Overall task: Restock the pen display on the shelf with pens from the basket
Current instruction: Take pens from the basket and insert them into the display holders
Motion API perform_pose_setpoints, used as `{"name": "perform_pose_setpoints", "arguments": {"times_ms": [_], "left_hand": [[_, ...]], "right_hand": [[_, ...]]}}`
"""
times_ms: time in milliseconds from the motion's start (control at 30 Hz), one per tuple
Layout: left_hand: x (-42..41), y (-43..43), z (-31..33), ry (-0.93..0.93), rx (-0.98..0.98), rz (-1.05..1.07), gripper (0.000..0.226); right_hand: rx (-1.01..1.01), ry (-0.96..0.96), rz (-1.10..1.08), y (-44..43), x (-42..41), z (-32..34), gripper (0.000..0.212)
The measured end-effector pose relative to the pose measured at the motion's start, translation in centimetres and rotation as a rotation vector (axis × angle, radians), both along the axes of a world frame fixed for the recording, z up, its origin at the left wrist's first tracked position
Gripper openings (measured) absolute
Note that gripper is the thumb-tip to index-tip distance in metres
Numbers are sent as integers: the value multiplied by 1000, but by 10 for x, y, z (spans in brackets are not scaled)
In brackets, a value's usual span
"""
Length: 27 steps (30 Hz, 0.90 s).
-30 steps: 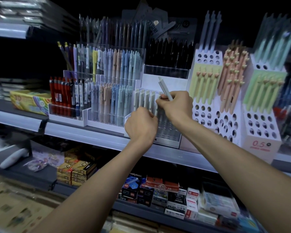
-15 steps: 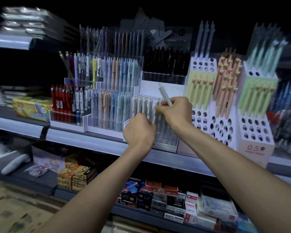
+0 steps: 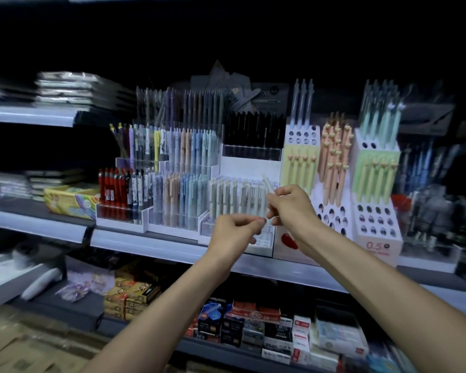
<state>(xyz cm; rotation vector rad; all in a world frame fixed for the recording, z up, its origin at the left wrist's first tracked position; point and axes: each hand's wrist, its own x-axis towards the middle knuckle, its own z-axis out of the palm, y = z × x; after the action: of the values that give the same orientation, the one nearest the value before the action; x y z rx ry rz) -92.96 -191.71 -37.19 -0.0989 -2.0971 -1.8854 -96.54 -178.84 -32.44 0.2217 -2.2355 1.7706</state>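
Pale pen [image 3: 267,183] pinched in my right hand [image 3: 293,208], left hand [image 3: 234,234] curled, hold indeterminate, tray [image 3: 262,242] at shelf [image 3: 159,247] front edge part-filled: restocking incomplete, I judge.

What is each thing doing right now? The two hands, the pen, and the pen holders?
right hand: pinches the pale pen.
pale pen: tilted, its top poking up in front of the clear tray.
left hand: fingers curled; too blurred to tell what it holds.
clear tray: partly filled with upright pens.
white stand marked 0.5: lower holes empty, green pens above.
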Motion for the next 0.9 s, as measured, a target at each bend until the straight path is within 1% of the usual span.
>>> {"name": "perform_pose_setpoints", "arguments": {"times_ms": [67,133,200,267,367,433,500,567,633,733,900], "left_hand": [[7,3,2,-1,48,-50,16],[11,6,2,10,98,-78,14],[11,8,2,21,139,-91,13],[10,11,1,28,174,-88,10],[8,13,0,47,194,-71,2],[4,13,0,67,193,-50,3],[0,10,1,104,171,-16,4],[-9,4,3,151,68,39,3],[-19,-2,5,178,-45,72,3],[-35,-9,12,186,-168,113,7],[-55,-19,23,192,-269,130,18]], "right_hand": [[-96,20,38,1,3,0,7],[-160,5,79,2,5,-1,14],[-263,-60,141,2,7,-3,13],[-401,-122,217,1,10,-5,17],[-454,-143,255,-2,13,-8,20],[-422,-112,255,-1,12,-11,17],[-291,-21,216,3,10,-10,13],[-155,97,158,8,10,-6,11],[-117,192,133,12,10,1,15],[-69,283,96,10,2,13,15],[32,327,-8,-1,-27,24,17]]}}
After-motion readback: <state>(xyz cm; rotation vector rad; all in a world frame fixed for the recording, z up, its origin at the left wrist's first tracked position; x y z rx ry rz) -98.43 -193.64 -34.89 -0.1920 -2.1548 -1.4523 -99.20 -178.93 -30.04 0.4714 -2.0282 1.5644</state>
